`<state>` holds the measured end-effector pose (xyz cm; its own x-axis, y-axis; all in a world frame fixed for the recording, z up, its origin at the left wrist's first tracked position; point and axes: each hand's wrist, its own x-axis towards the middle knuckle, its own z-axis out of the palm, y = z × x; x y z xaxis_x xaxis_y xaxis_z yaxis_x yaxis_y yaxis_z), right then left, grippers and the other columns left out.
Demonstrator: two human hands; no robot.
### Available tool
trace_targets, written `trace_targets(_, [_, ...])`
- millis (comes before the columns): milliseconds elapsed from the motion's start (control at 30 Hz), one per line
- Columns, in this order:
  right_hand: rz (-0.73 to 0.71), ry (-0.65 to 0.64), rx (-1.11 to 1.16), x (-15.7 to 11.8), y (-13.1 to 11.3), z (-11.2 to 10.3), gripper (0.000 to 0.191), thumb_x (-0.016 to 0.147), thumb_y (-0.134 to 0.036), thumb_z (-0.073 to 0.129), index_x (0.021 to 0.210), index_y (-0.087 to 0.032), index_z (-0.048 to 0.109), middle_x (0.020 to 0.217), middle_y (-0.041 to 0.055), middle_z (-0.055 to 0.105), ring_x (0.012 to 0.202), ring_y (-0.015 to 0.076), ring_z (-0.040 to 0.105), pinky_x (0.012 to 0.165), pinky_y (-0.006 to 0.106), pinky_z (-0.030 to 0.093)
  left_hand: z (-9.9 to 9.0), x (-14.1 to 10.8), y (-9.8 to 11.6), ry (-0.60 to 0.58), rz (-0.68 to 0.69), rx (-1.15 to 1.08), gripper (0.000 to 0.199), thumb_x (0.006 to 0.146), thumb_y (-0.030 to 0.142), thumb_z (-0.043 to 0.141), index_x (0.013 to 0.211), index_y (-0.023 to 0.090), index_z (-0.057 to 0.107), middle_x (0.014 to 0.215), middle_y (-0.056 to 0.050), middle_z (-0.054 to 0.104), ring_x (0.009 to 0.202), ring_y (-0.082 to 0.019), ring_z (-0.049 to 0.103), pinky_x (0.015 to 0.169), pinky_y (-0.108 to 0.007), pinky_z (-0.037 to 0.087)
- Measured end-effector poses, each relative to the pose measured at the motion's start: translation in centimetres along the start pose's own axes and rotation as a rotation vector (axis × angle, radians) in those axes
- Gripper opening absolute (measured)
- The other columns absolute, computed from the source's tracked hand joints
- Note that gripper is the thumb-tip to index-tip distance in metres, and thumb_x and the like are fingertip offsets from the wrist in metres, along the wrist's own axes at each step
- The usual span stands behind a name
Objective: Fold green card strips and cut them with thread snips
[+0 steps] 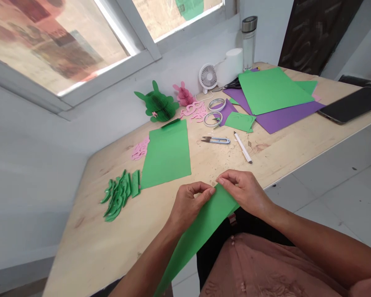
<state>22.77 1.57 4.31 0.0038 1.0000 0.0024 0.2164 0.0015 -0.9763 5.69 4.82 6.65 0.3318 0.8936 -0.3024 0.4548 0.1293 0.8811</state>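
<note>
A long green paper [200,229] lies across the table's front edge and hangs down toward the lap. My left hand [191,202] pinches its upper end between thumb and index finger. Close beside it, my right hand [243,189] pinches the same end near the corner. The paper looks doubled over at the right. Behind the hands, another green sheet [168,154] lies flat on the table. Blue-handled thread snips [216,140] and a white pen [243,147] rest beyond my right hand.
On the wooden table [89,231] are green cut pieces [120,196], pink scraps [193,110], tape rolls [217,104], a green paper figure [159,103], a small fan [208,77], a bottle [249,43], stacked green and purple sheets [275,90] and a phone [352,105].
</note>
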Motion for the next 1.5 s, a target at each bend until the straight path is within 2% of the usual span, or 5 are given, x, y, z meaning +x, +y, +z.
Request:
trace_targets(267, [-0.078, 0.033, -0.128, -0.1, -0.3, 0.0, 0.021, 0.089, -0.031, 0.051, 0.079, -0.020, 0.066, 0.065, -0.0007, 0.065, 0.059, 0.0133, 0.057, 0.055, 0.025, 0.039, 0.4, 0.0, 0.2, -0.028, -0.050, -0.161, 0.030, 0.070, 0.046, 0.072, 0.071, 0.016, 0.071, 0.068, -0.003, 0.066, 0.063, -0.013, 0.055, 0.058, -0.023, 0.045])
trace_targets(533, [-0.042, 0.023, -0.041, -0.6, 0.7, 0.0, 0.024, 0.085, -0.031, 0.056, 0.104, -0.022, 0.068, 0.101, 0.0044, 0.073, 0.091, 0.0205, 0.068, 0.073, 0.031, 0.050, 0.6, 0.0, -0.1, 0.004, -0.042, -0.212, 0.029, 0.069, 0.045, 0.074, 0.071, 0.016, 0.070, 0.067, -0.002, 0.065, 0.063, -0.014, 0.056, 0.058, -0.024, 0.047])
trace_targets(867, [0.018, 0.026, -0.008, -0.5, 0.0, -0.1, 0.015, 0.083, -0.030, 0.055, 0.080, -0.020, 0.065, 0.066, -0.0006, 0.065, 0.061, 0.0138, 0.059, 0.049, 0.023, 0.039, 0.7, -0.2, 0.0, 0.010, -0.028, -0.186, 0.028, 0.072, 0.044, 0.072, 0.073, 0.016, 0.070, 0.067, -0.002, 0.064, 0.064, -0.013, 0.055, 0.059, -0.023, 0.046])
trace_targets(1200, [-0.001, 0.030, 0.008, -0.6, 0.0, -0.2, 0.015, 0.084, -0.029, 0.055, 0.079, -0.020, 0.065, 0.065, -0.0010, 0.063, 0.059, 0.0131, 0.056, 0.050, 0.022, 0.039, 1.4, 0.0, 0.8, 0.008, -0.023, -0.302, 0.027, 0.069, 0.043, 0.074, 0.073, 0.016, 0.069, 0.070, -0.001, 0.065, 0.068, -0.014, 0.056, 0.066, -0.025, 0.047])
trace_targets(1500, [0.046, -0.027, 0.031, -0.3, 0.2, -0.3, 0.017, 0.085, -0.031, 0.054, 0.079, -0.020, 0.066, 0.065, -0.0016, 0.060, 0.059, 0.0121, 0.051, 0.049, 0.022, 0.036, 1.4, 0.3, 0.4, 0.004, -0.011, -0.315, 0.024, 0.069, 0.039, 0.075, 0.071, 0.016, 0.068, 0.069, -0.001, 0.065, 0.068, -0.013, 0.055, 0.067, -0.025, 0.045])
